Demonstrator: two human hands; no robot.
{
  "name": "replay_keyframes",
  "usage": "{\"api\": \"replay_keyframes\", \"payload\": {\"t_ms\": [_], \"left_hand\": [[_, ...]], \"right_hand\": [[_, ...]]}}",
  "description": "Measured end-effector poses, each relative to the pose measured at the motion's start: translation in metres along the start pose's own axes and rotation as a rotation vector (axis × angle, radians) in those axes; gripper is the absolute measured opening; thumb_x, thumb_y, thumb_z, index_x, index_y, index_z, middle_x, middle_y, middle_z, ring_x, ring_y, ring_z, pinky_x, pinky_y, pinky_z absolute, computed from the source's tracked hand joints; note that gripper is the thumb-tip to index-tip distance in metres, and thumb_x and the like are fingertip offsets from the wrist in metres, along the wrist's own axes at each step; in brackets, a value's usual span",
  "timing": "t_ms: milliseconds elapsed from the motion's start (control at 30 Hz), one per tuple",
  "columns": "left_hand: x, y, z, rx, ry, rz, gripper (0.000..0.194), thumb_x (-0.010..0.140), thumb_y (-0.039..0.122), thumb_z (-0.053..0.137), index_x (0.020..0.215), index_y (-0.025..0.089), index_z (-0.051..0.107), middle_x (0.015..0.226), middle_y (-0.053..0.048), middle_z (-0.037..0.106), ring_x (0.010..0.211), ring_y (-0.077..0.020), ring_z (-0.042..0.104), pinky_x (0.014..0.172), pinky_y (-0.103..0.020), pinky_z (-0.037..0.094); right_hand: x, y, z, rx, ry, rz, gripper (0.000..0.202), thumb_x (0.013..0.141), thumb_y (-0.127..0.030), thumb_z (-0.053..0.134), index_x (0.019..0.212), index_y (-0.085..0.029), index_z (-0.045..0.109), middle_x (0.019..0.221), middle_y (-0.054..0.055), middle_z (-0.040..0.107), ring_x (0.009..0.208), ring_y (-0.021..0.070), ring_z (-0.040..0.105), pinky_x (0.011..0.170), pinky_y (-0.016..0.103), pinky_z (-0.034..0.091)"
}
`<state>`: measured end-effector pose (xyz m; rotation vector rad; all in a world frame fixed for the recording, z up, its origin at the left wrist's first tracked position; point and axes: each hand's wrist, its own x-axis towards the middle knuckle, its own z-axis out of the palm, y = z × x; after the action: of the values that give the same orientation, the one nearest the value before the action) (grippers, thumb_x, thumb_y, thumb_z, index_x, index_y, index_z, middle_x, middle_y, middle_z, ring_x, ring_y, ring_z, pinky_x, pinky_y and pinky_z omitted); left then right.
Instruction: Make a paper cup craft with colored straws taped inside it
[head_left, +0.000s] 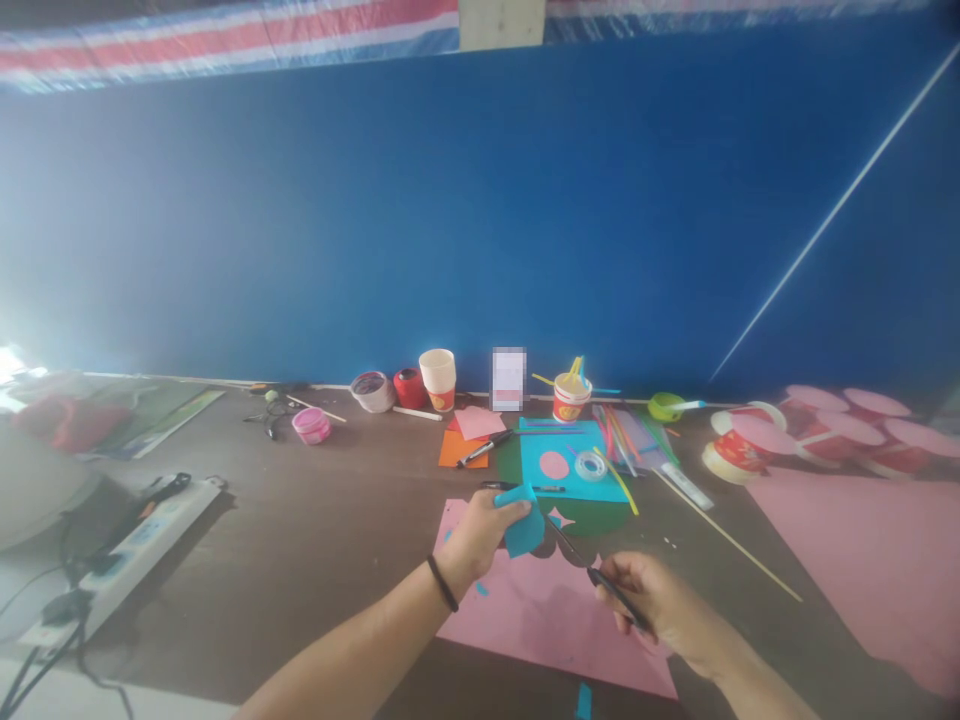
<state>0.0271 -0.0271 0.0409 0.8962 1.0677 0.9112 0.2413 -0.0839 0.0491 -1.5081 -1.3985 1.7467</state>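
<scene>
My left hand (480, 535), with a black band at the wrist, pinches a small piece of blue paper (525, 535). My right hand (641, 600) grips the black handle of a pair of scissors (571, 545), whose thin blades point up and left toward the blue piece; I cannot tell whether they touch it. Beneath both hands spreads a sheet of pink paper (555, 625) with curved cut-outs along its far edge. Small blue scraps (482, 589) lie on it. Just beyond, a pink paper circle (554, 465) and a tape roll (591, 466) rest on a blue sheet (540, 440).
Paper cups (438, 378) and a cup with straws (572, 402) line the back by the blue wall. At left lies a power strip (142, 545) with cables. Several red cups with pink discs (757, 440) stand at right, near another pink sheet (862, 560) and a thin stick (727, 535).
</scene>
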Motion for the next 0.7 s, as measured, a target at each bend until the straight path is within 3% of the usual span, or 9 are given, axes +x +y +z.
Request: {"api": "replay_keyframes", "payload": {"t_ms": [300, 433, 700], "left_hand": [[0.001, 0.004, 0.0, 0.031, -0.018, 0.016, 0.029, 0.061, 0.038, 0.072, 0.066, 0.011, 0.062, 0.057, -0.003, 0.058, 0.05, -0.0144, 0.054, 0.048, -0.026, 0.04], [0.003, 0.003, -0.003, 0.058, -0.031, 0.015, 0.029, 0.061, 0.038, 0.073, 0.068, 0.011, 0.063, 0.059, -0.004, 0.061, 0.052, -0.0153, 0.057, 0.05, -0.027, 0.042], [0.004, 0.007, -0.007, 0.099, -0.083, 0.012, 0.029, 0.063, 0.037, 0.072, 0.07, 0.01, 0.065, 0.063, -0.007, 0.064, 0.055, -0.0161, 0.059, 0.051, -0.026, 0.041]], "right_hand": [[-0.001, 0.001, -0.005, -0.042, 0.003, 0.012, 0.047, 0.066, -0.061, 0.063, 0.073, -0.015, 0.057, 0.048, -0.004, 0.052, 0.04, 0.0051, 0.035, 0.04, 0.018, 0.022], [-0.001, -0.003, -0.006, -0.054, 0.001, -0.003, 0.044, 0.064, -0.058, 0.066, 0.067, -0.015, 0.056, 0.048, -0.004, 0.053, 0.041, 0.0058, 0.039, 0.042, 0.018, 0.023], [-0.001, -0.008, -0.008, -0.1, 0.011, 0.043, 0.034, 0.064, -0.047, 0.07, 0.065, -0.016, 0.056, 0.042, -0.005, 0.052, 0.037, 0.0046, 0.035, 0.041, 0.018, 0.022]]}}
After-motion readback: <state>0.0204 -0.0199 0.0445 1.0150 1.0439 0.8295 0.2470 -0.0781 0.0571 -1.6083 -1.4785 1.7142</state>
